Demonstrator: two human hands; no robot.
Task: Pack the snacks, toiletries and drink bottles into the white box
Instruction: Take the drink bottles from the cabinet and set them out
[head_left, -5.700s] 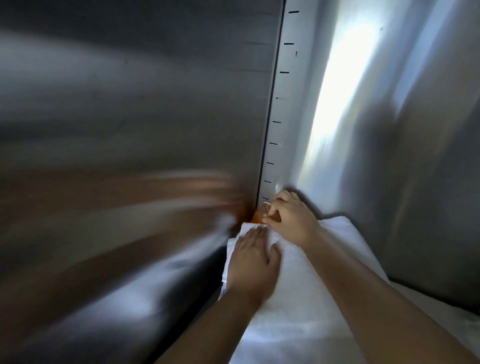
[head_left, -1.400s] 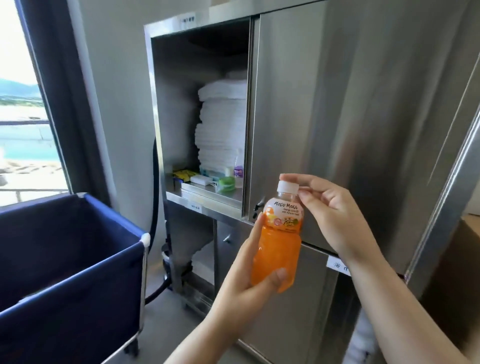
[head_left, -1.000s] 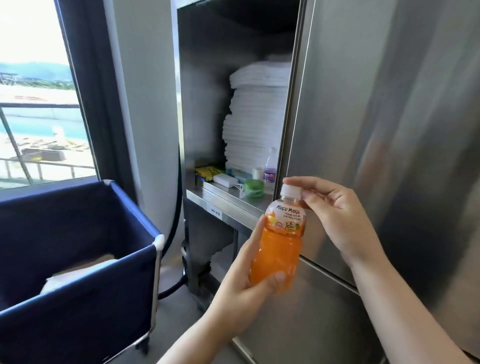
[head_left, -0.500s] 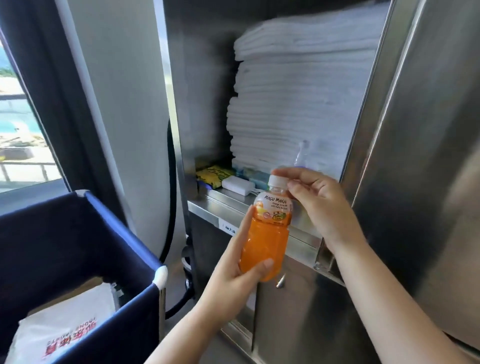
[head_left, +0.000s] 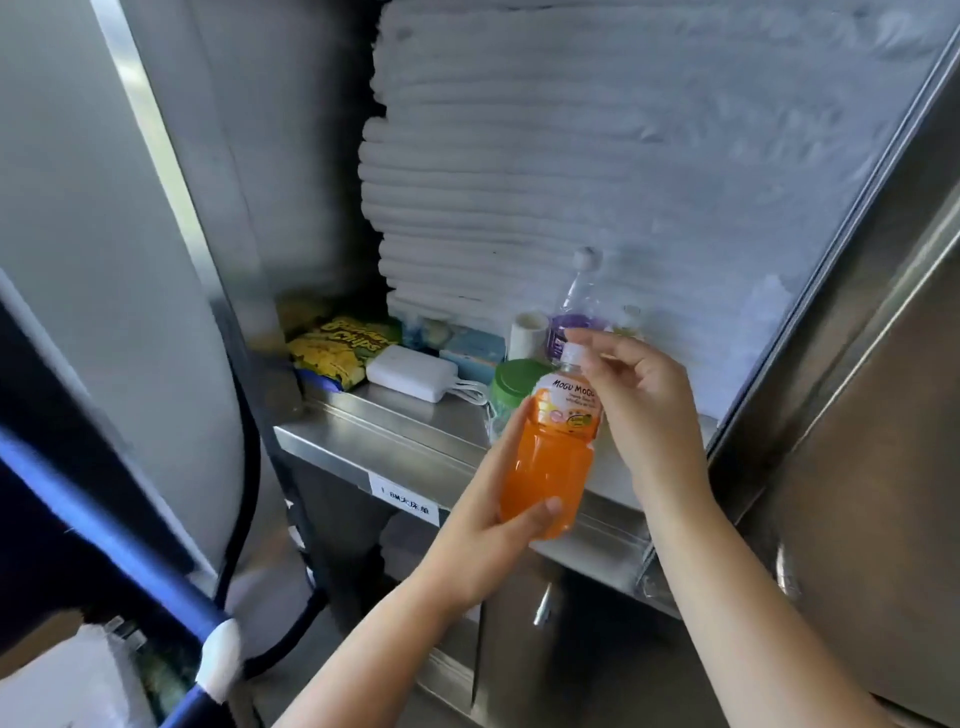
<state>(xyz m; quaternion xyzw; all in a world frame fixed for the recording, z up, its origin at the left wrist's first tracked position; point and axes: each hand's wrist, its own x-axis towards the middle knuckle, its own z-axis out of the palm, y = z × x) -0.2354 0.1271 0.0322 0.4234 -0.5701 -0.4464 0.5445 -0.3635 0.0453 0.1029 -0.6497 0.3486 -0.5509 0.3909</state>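
Note:
An orange Mogu Mogu drink bottle (head_left: 550, 462) is upright in front of a steel shelf (head_left: 395, 436). My left hand (head_left: 493, 525) wraps its lower body, and my right hand (head_left: 639, 400) pinches its white cap. On the shelf lie a yellow chips bag (head_left: 337, 348), a small white box-shaped item with a cord (head_left: 410, 371), a green-lidded jar (head_left: 511, 384), a white cup (head_left: 527, 332) and a clear bottle with a purple label (head_left: 574, 306).
A tall stack of folded white towels (head_left: 597, 171) fills the cabinet above the shelf. A steel cabinet door (head_left: 872, 467) stands at right. A blue laundry cart's rim (head_left: 119, 551) is at lower left, with white packaging (head_left: 62, 686) inside it.
I have moved closer to the open shelf; the towels and shelf items now fill the view. Both hands keep the same hold on the orange bottle.

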